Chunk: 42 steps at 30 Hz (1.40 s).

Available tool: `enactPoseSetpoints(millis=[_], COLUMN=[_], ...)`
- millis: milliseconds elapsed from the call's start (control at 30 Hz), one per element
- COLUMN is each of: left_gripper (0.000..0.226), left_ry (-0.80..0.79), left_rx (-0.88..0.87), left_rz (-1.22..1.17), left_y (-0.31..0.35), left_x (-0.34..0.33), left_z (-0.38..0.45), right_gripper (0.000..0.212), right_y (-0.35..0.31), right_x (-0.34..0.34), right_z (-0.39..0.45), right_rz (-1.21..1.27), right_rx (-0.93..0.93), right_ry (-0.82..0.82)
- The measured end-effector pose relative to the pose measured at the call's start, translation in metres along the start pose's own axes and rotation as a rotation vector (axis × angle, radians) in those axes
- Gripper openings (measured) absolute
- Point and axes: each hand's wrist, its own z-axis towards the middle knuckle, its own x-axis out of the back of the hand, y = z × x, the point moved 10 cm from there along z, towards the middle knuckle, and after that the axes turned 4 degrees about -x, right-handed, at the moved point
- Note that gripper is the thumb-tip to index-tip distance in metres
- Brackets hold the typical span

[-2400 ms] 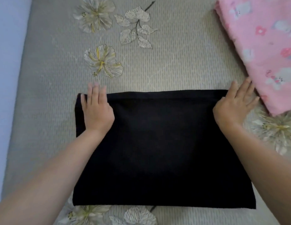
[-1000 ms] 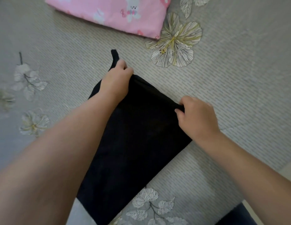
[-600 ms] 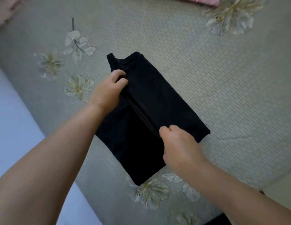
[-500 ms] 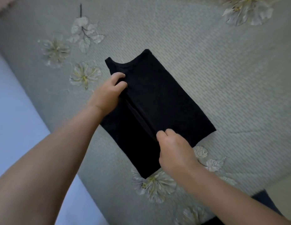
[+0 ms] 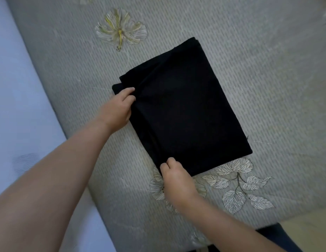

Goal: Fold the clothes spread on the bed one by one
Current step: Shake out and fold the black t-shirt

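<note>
— What moved since half a second ago?

— Folded over once more, the black garment (image 5: 185, 108) is now a compact rectangle; before, a long flap lay open.

— And the fingers?

— Left hand (image 5: 116, 109) has its fingers (image 5: 128, 91) curled, pinching the cloth's upper-left edge. Right hand (image 5: 176, 180) pinches the near corner with bent fingers (image 5: 168, 163).

— Where does it lie?

— Flat on the bed (image 5: 267, 70), on the grey flowered cover, long axis running from upper left to lower right, between a printed flower (image 5: 120, 30) and leaves (image 5: 238, 186).
</note>
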Motion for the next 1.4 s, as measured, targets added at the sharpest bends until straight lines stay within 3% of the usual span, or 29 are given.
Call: enactPoseSetpoints(millis=[133, 233, 333, 433, 533, 633, 733, 867, 900, 1033, 1133, 1200, 1267, 1400], left_gripper=[0.022, 0.024, 0.023, 0.022, 0.022, 0.022, 0.022, 0.032, 0.035, 0.044, 0.068, 0.081, 0.08, 0.071], left_ry=[0.094, 0.127, 0.144, 0.123, 0.113, 0.126, 0.098, -0.005, -0.019, -0.022, -0.015, -0.185, -0.284, -0.165], left_rx=[-0.065, -0.117, -0.162, -0.177, -0.159, -0.13, -0.094, 0.074, 0.104, 0.171, -0.034, -0.154, -0.183, -0.207], left_rz=[-0.01, -0.004, 0.015, 0.034, 0.044, 0.027, 0.028, -0.005, -0.014, 0.17, 0.216, 0.195, 0.157, 0.071], left_y=[0.005, 0.01, 0.014, 0.012, 0.007, 0.0, -0.011, -0.031, -0.034, -0.035, -0.011, 0.001, 0.004, 0.012], left_x=[0.019, 0.032, 0.041, 0.041, 0.038, 0.038, 0.029, -0.002, -0.007, -0.011, -0.019, -0.046, -0.064, -0.057], left_z=[-0.001, -0.004, -0.007, -0.009, -0.012, -0.015, -0.022, -0.031, -0.032, -0.037, -0.047, -0.056, -0.056, -0.039], right_gripper=[0.028, 0.049, 0.053, 0.05, 0.035, 0.027, 0.036, 0.02, 0.017, 0.054, 0.095, 0.086, 0.075, 0.067], right_y=[-0.005, -0.003, 0.009, 0.011, 0.007, -0.003, -0.016, -0.007, -0.008, -0.02, -0.015, -0.005, 0.002, 0.007], right_x=[0.009, 0.028, 0.011, 0.003, 0.011, 0.027, 0.03, -0.007, -0.006, 0.017, -0.001, -0.019, -0.027, -0.014], right_z=[-0.007, -0.008, -0.002, 0.002, -0.001, -0.016, -0.026, -0.008, -0.007, -0.007, 0.012, 0.023, 0.024, 0.028], right_rz=[-0.081, -0.122, -0.132, -0.14, -0.083, -0.046, -0.07, -0.273, -0.319, -0.323, -0.387, -0.418, -0.403, -0.375], right_rx=[-0.004, -0.054, -0.119, -0.086, -0.059, 0.037, 0.121, 0.05, 0.038, -0.024, -0.101, -0.128, -0.122, -0.145], right_ry=[0.084, 0.241, 0.142, 0.119, 0.111, 0.211, 0.292, 0.046, 0.065, 0.362, 0.278, 0.167, 0.137, 0.157])
